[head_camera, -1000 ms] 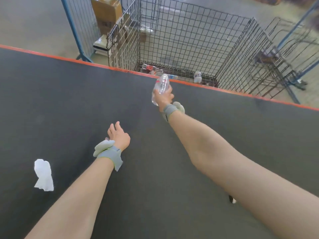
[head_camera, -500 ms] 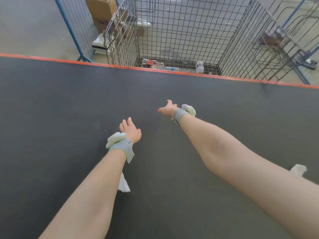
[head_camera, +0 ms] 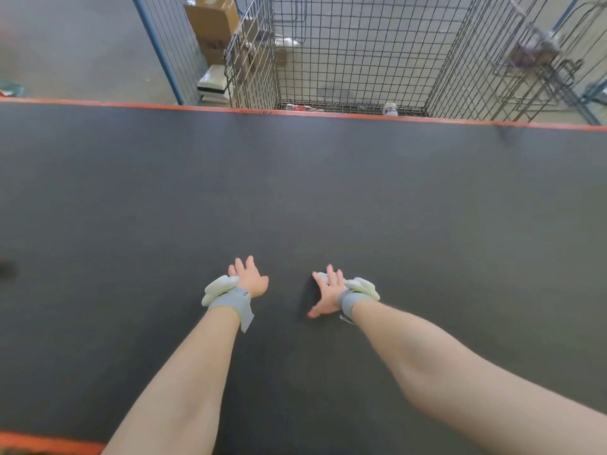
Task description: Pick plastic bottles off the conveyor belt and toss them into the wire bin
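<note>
Bottles [head_camera: 390, 110] lie nowhere on the belt [head_camera: 328, 192], only beyond it. Near, the left hand [head_camera: 248, 279] and right hand [head_camera: 328, 295] hang low over it, fingers spread, holding nothing. Past the orange edge [head_camera: 197, 107] the few bottles rest on the floor of the wire bin [head_camera: 361, 44]. A weak toss over that wide belt could fall short or strike the mesh.

the conveyor belt [head_camera: 328, 192] is plain charcoal grey, edged along its far side by an orange stripe [head_camera: 197, 107]. the wire bin [head_camera: 358, 54] is a dark grey square grid. a bottle [head_camera: 390, 110] on its floor is white with a bluish label. each wrist strap [head_camera: 230, 302] is mid grey with a pale whitish-green pad. the cardboard box [head_camera: 212, 18] at far left is brown, beside a blue post [head_camera: 157, 50].
</note>
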